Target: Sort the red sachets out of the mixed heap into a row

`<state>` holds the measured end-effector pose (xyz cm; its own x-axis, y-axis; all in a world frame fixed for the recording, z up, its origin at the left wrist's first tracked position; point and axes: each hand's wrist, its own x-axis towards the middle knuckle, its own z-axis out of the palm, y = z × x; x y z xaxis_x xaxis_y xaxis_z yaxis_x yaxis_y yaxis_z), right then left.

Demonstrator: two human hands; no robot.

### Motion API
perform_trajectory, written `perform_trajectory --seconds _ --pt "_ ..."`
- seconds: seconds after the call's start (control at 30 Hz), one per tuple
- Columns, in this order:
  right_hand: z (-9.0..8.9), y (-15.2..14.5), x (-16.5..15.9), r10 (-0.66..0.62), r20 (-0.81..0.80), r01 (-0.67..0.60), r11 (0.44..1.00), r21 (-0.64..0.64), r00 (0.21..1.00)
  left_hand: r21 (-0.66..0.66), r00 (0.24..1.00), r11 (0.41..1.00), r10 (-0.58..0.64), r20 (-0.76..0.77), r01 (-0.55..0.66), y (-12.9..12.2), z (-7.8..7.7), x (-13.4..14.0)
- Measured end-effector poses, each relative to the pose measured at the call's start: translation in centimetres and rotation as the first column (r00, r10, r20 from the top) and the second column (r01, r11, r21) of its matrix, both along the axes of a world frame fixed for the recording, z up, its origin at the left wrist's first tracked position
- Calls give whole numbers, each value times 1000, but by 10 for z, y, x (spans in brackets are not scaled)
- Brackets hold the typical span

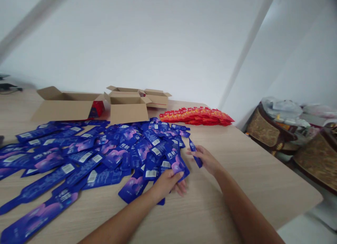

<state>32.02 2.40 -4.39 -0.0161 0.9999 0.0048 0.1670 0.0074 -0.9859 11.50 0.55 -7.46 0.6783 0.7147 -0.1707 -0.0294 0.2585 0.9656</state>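
Observation:
My left hand [168, 182] is closed on a blue and purple pouch [176, 160], its thumb on the printed front and its fingers underneath. To the right, my right hand [206, 159] pinches a second blue pouch [195, 153], turned nearly edge-on above the table. Both hands are at the right end of a wide, loose heap of similar blue pouches [131, 151]. Some of these lie with barcodes up, others with the pink and purple front up.
Open cardboard boxes [129, 110] stand behind the heap near the wall. A fanned row of red packets [197, 116] lies at the back right of the wooden table [252, 188]. Beyond its right edge are patterned chairs [271, 130] with plastic bags [284, 109].

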Motion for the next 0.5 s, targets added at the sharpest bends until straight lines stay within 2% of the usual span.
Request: perform_trajectory --seconds 0.03,0.1,0.23,0.3,0.4,0.47,0.5 --pt "1 -5 -12 84 -115 -85 996 -3 990 -8 1000 1000 -17 0 17 0 -2 0" --pt "-1 -11 -34 185 -161 -187 982 0 970 -17 997 997 -78 -17 77 1 -5 -1" --pt "-13 -11 -61 148 -44 -144 986 79 988 -20 978 984 -176 -112 175 2 1 -7" --pt "-15 -10 -63 98 -37 -92 986 139 995 3 964 977 -208 -166 212 3 14 -12" --pt "-13 -11 -62 -41 12 38 974 225 999 70 915 942 -297 -272 327 10 41 -26" --pt "-9 -15 -63 -114 61 94 958 271 992 148 917 941 -246 -315 303 16 58 -35" --pt "-8 -17 -65 -133 85 103 952 287 988 215 937 950 -152 -315 227 20 64 -39"
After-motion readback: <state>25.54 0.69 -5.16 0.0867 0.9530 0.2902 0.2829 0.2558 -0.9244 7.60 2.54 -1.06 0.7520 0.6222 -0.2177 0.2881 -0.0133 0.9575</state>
